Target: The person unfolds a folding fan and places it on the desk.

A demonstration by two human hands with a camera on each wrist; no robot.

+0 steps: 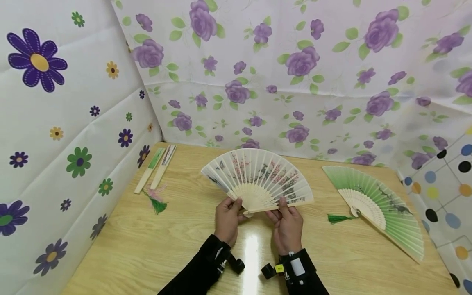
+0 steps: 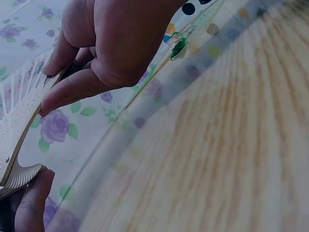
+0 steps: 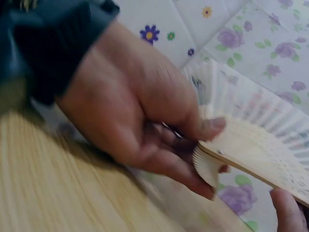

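Mid-frame over the desk (image 1: 184, 250), the spread floral fan (image 1: 258, 178) looks super light, kinda fragile; left hand (image 1: 226, 219) and right hand (image 1: 289, 229) both pinch its lower edges. I'd grab it by the stiffer outer sticks (image 1: 303, 203), honestly.

The floral fan (image 1: 258, 174) has smooth wooden-looking ribs (image 1: 252, 196); the wood-grained table (image 1: 188, 229) looks glossy.

Both hands (image 3: 140, 106) grip a spread folding fan (image 3: 253, 137).
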